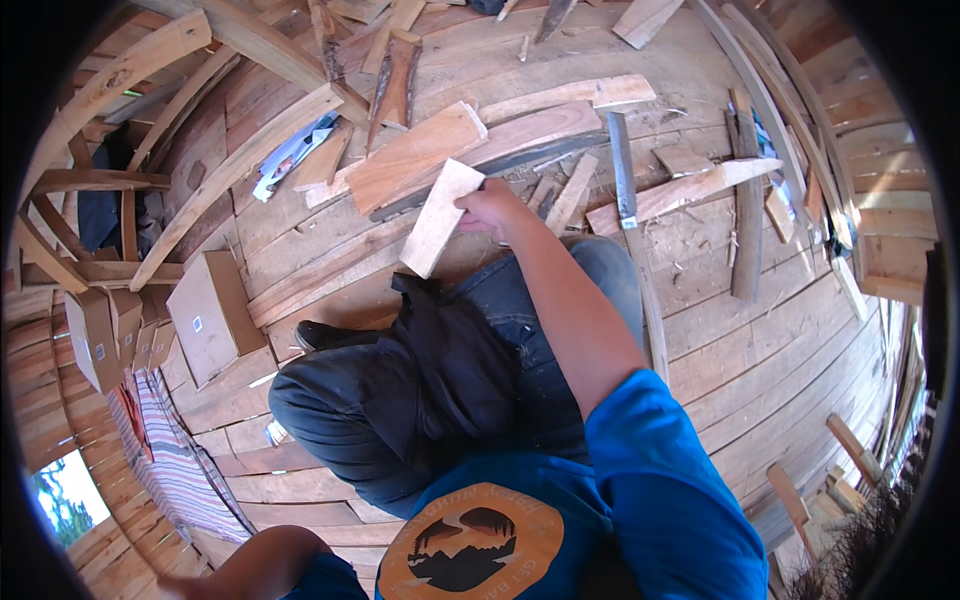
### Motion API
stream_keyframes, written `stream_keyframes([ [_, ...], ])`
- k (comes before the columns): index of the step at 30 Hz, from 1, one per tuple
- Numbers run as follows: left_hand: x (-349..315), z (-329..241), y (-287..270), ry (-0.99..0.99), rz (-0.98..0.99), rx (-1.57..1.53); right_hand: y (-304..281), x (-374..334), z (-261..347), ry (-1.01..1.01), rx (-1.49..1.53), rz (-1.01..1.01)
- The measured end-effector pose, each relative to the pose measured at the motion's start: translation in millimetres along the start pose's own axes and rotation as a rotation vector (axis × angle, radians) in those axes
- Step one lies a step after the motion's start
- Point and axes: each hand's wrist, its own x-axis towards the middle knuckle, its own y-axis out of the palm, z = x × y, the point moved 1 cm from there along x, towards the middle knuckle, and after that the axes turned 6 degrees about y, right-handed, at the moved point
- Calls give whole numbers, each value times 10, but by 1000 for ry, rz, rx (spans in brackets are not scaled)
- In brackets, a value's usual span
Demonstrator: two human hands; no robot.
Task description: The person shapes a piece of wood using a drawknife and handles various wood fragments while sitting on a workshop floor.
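Observation:
My right hand (492, 211) is closed on one edge of a short, pale wooden board (438, 225), held tilted above my crossed legs. Beyond it, a wider wooden plank (420, 150) lies on other long pieces on the floor. My left forearm (255, 565) reaches out to the lower left. The left hand (185, 588) is dark and cut off at the picture's rim, so its fingers cannot be made out.
Cardboard boxes (212, 315) stand at the left, beside a striped cloth (180, 450). A narrow dark strip (621, 170) lies right of my hand. Loose offcuts and a long board (690, 193) cover the plank floor (740, 370). Wooden frames (225, 190) rise at the far left.

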Motion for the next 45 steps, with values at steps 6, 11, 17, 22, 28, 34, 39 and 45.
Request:
stream_keyframes([
  [6, -603, 468, 396, -857, 62, 177, 154, 39, -2, 33, 203, -25],
  [11, -1246, 701, 939, -1093, 107, 412, 84, 17, -28, 31, 281, -69],
  [17, -1791, 811, 1445, -1059, 56, 633, 146, -35, 59, -50, 189, -66],
  [22, -1655, 877, 1457, -1120, 79, 655, 193, 52, -7, -509, -91, -83],
  [28, -1613, 909, 1439, -1102, 8, 689, 309, -237, 245, -617, -91, 242],
  [34, -1636, 881, 1425, -1105, 13, 702, 345, -431, 403, -695, -25, 398],
  [39, -1625, 884, 1432, -1085, -6, 704, 308, -540, 421, -672, 71, 460],
  [45, -1611, 874, 1411, -1084, -10, 699, 272, -571, 461, -520, 293, 568],
])
